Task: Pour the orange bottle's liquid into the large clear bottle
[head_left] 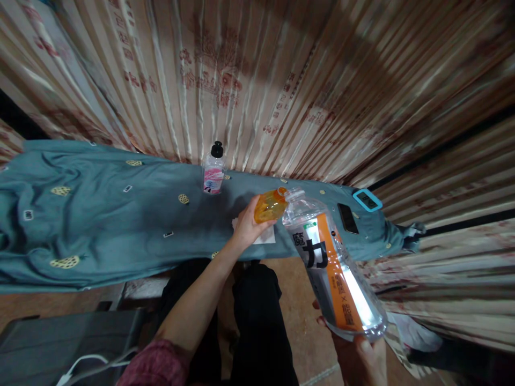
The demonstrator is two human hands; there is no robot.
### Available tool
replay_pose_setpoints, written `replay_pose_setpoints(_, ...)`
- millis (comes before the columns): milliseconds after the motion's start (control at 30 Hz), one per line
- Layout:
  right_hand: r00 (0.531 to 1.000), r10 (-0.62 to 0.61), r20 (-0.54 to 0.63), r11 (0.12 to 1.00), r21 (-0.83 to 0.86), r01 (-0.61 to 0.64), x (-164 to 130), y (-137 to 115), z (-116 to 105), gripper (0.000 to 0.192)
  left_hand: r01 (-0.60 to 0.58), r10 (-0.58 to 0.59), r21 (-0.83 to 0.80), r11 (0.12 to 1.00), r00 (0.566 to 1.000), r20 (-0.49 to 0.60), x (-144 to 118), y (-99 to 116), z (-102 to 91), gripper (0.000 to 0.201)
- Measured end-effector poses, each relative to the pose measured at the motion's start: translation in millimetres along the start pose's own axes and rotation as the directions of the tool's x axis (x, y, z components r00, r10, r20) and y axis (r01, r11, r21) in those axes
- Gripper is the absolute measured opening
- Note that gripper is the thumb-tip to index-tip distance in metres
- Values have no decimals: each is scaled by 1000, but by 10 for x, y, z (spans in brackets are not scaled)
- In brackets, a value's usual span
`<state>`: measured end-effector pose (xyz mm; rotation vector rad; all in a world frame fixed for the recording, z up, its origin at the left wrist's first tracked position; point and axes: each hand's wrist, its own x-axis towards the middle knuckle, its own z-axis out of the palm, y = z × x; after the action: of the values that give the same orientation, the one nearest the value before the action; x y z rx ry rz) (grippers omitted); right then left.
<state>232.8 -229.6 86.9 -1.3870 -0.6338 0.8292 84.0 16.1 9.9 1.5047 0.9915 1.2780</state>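
Note:
My left hand [246, 225] holds a small orange-tinted container [270, 206] tipped on its side over the blue cloth-covered table [100, 214]. Its mouth meets the open neck of a large clear plastic bottle [333, 268] with a white and orange label. My right hand [364, 356] grips that big bottle by its base and tilts it toward the small container. The bottle looks almost empty. A white paper [269, 236] lies on the cloth under my left hand.
A small clear bottle [213, 169] with a pink label and black cap stands at the table's back edge. A black phone [348, 218] and a blue-framed device [367, 200] lie at the right end. Striped curtains [257, 80] hang behind. My legs are below the table.

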Motion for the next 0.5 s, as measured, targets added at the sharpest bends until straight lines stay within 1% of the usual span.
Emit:
replay_pose_setpoints(67, 1000, -6, -2, 1000, -5, 6, 1, 13, -16, 83, 1, -1, 7, 1000, 1000, -3, 1, 7, 1, 76)
replay_pose_setpoints(233, 1000, 8, 6, 1000, -9, -8, -10, 8, -6, 91, 9, -9, 13, 1000, 1000, -1, 2, 35, 0, 78)
replay_pose_setpoints(367, 1000, 7, 25, 1000, 2, -7, -17, -25, 17, 86, 9, -9, -7, 1000, 1000, 6, 0, 33, 1, 77)
replay_pose_setpoints(500, 1000, -4, 31, 1000, -4, 4, 2, -23, -6, 92, 4, -4, -26, 1000, 1000, 4, -2, 13, 10, 76)
